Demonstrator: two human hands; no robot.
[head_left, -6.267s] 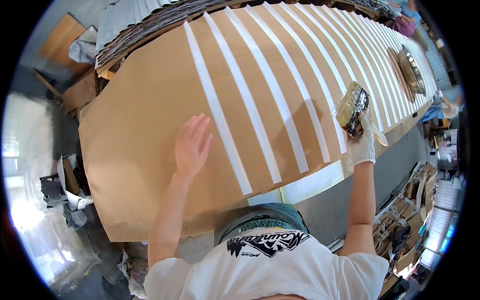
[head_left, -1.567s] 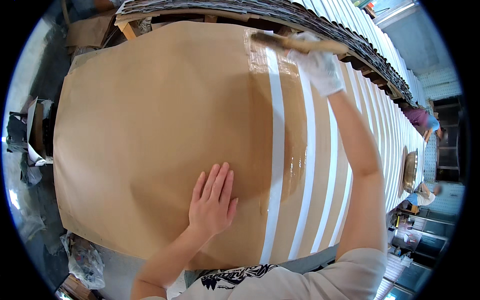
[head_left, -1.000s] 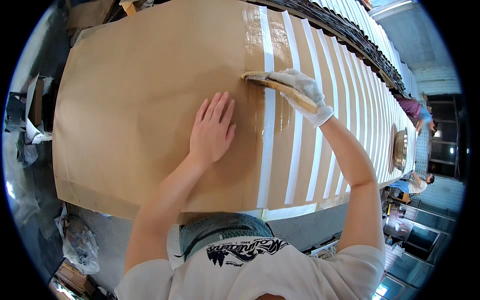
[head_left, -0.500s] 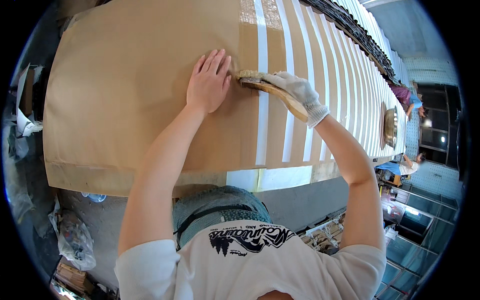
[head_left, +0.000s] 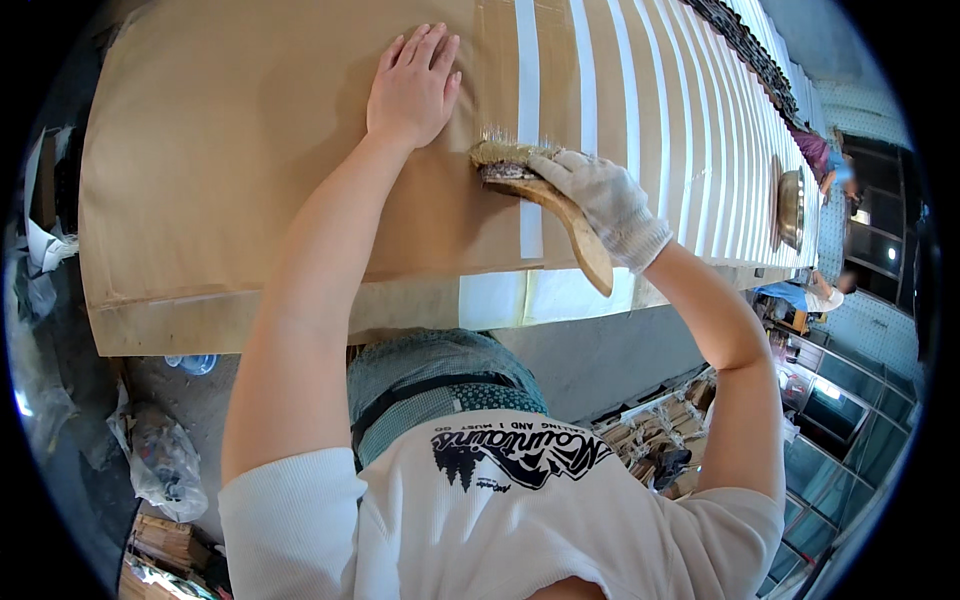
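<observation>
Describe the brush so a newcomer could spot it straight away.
Find the big brown sheet, then its leftmost white strip. Crossing that strip, in the gloved right hand, is the brush. Its curved wooden handle and pale bristles set it apart from the flat white strips around it.

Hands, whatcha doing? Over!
Left hand flat on brown paper. Gloved right hand gripping wooden-handled brush, across a white strip. Metal bowl far right, clear of both hands.
</observation>
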